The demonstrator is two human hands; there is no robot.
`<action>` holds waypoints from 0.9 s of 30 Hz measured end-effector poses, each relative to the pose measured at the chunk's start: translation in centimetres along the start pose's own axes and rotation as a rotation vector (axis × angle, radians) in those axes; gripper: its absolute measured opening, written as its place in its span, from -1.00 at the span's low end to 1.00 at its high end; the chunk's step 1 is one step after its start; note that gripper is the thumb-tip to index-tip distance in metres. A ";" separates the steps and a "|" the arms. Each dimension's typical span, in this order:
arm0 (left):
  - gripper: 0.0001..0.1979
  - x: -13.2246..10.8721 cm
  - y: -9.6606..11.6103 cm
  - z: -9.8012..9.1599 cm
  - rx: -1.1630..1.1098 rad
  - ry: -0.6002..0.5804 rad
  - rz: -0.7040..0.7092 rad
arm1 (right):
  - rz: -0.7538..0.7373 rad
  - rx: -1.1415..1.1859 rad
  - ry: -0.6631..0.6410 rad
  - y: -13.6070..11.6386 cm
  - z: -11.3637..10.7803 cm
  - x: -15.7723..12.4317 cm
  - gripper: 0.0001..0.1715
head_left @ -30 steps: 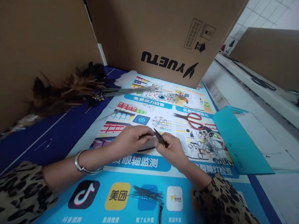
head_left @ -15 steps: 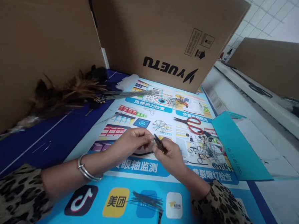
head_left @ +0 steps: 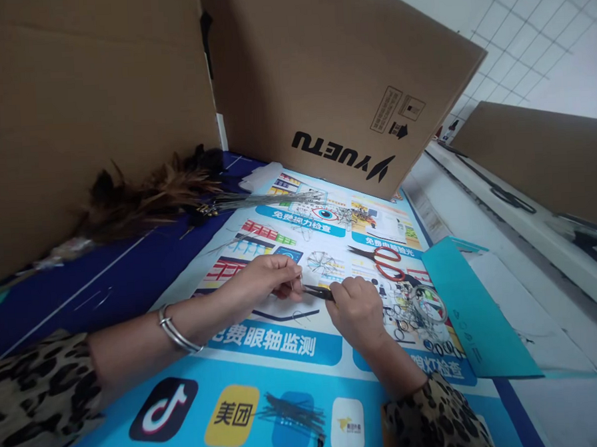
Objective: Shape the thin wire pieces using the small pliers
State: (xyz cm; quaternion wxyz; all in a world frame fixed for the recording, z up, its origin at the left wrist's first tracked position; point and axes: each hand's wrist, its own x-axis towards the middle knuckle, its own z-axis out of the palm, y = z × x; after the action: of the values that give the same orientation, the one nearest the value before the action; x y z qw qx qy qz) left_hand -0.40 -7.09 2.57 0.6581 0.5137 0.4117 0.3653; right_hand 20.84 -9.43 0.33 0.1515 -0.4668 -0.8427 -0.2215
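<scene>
My left hand [head_left: 274,278] pinches a thin piece of wire [head_left: 301,278] between thumb and fingertips. My right hand [head_left: 358,310] is wrapped round the handles of small dark pliers [head_left: 318,292], mostly hidden in the fist. The plier jaws point left and reach the wire at my left fingertips; whether they are clamped on it I cannot tell. Just beyond the hands lies a round wire piece [head_left: 322,262] with spokes. Red-handled scissors [head_left: 389,264] rest further right, next to a tangle of wire coils and rings [head_left: 427,305].
A bundle of dark wires [head_left: 293,414] lies near me on the printed sheet [head_left: 281,368]. Long thin wires [head_left: 272,198] and brown feathers [head_left: 151,191] are at the back left. Cardboard boxes [head_left: 330,68] wall off the far side. A teal folder [head_left: 478,314] sits at the right.
My right hand has turned, so the pliers now lie nearly level and point left instead of up. It has shifted slightly right, and the wire at my left fingertips shows more clearly.
</scene>
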 end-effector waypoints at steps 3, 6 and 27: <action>-0.74 0.0 0.1 -0.1 0.018 -0.036 -0.007 | -0.025 -0.032 -0.001 0.0 -0.2 0.0 -0.81; -0.74 0.1 0.0 -0.3 0.040 -0.065 -0.041 | -0.051 -0.052 0.008 0.0 -0.5 0.0 -0.79; -0.80 0.7 -0.3 -0.9 -0.182 -0.149 -0.331 | -0.090 -0.116 0.078 0.4 -0.3 0.1 -0.83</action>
State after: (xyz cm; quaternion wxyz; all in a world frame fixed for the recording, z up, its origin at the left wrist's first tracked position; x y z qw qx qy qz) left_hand -0.97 -6.19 2.05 0.7814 0.4031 0.4062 0.2487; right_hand 21.14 -9.40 0.72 0.1467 -0.4273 -0.8420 -0.2948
